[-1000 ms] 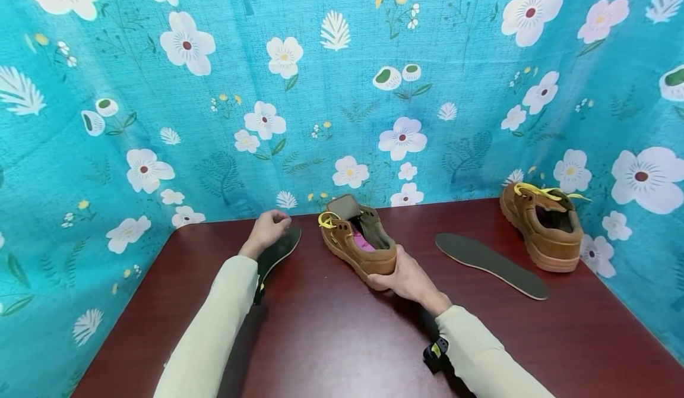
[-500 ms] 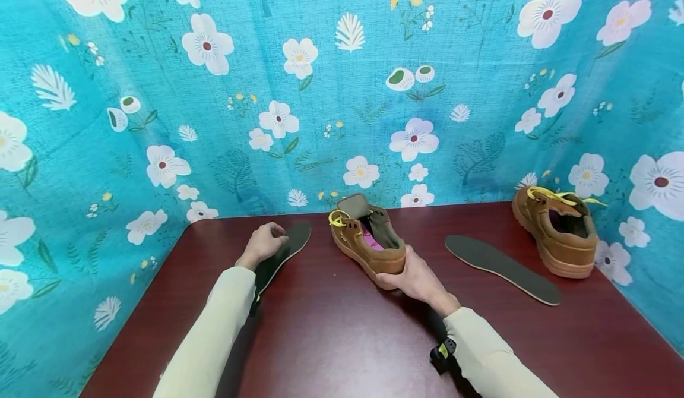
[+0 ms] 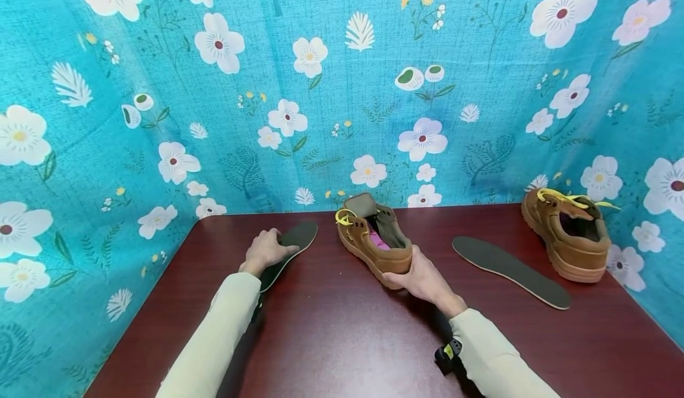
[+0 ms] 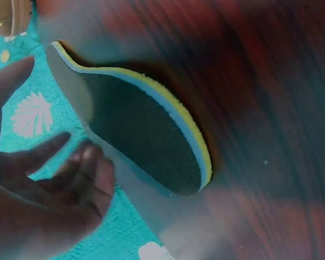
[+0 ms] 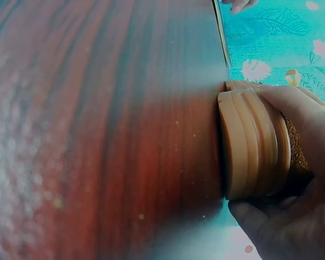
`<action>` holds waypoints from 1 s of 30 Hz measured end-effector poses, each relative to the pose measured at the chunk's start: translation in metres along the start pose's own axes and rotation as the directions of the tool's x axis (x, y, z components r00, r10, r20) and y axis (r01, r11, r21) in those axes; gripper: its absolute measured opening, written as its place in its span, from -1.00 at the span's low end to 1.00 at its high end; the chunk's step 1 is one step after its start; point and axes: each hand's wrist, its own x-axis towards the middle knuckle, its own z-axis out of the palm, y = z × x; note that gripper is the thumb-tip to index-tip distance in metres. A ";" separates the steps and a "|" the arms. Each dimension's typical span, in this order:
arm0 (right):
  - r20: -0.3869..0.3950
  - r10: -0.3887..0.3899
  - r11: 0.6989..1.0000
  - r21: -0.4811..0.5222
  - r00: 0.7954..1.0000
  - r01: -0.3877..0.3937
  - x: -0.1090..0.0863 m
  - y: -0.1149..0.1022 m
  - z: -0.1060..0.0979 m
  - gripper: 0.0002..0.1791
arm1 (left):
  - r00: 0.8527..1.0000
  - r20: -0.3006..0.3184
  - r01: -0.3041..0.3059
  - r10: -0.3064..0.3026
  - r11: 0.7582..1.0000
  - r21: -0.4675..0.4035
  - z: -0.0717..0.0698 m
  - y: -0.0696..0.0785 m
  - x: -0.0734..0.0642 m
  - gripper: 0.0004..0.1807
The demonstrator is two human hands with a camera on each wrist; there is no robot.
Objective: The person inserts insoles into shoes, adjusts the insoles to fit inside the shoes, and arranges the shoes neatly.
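In the head view my right hand (image 3: 427, 274) grips the heel of a brown shoe (image 3: 374, 249), thumb on one side and fingers on the other. The shoe has yellow laces, a raised tongue and a pink patch inside. Up close in the right wrist view, its tan sole (image 5: 249, 146) sits between thumb and fingers. Over a dark insole (image 3: 300, 236) at the left is my left hand (image 3: 264, 250), thumb stretched out. The left wrist view has this hand (image 4: 54, 195) beside the insole (image 4: 135, 119), fingers loosely bent around nothing. A yellow and blue edge runs along the insole.
A second dark insole (image 3: 510, 270) lies flat to the right of the held shoe. Beyond it, near the table's right edge, stands the other brown shoe (image 3: 569, 231). Blue floral cloth (image 3: 342, 119) hangs behind and beside the dark red table (image 3: 331, 338).
The head view has turned slightly left, so things shift right in the picture. My left thumb has spread out from the fingers over the insole. My right hand keeps its grip on the shoe.
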 end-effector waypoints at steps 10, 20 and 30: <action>-0.008 -0.008 1.000 0.012 1.000 0.008 0.001 0.002 0.001 -0.09 | 0.993 0.053 0.095 -0.102 0.988 0.120 0.002 0.000 -0.013 -0.12; -0.005 -0.009 0.999 0.037 1.000 0.009 0.000 0.001 0.002 -0.09 | 0.991 0.057 0.119 -0.125 0.989 0.093 0.002 0.002 -0.016 -0.37; -0.011 -0.011 1.000 0.028 1.000 0.012 0.000 0.000 0.002 -0.11 | 0.997 0.043 0.055 -0.060 0.994 0.095 0.015 0.019 -0.025 -0.38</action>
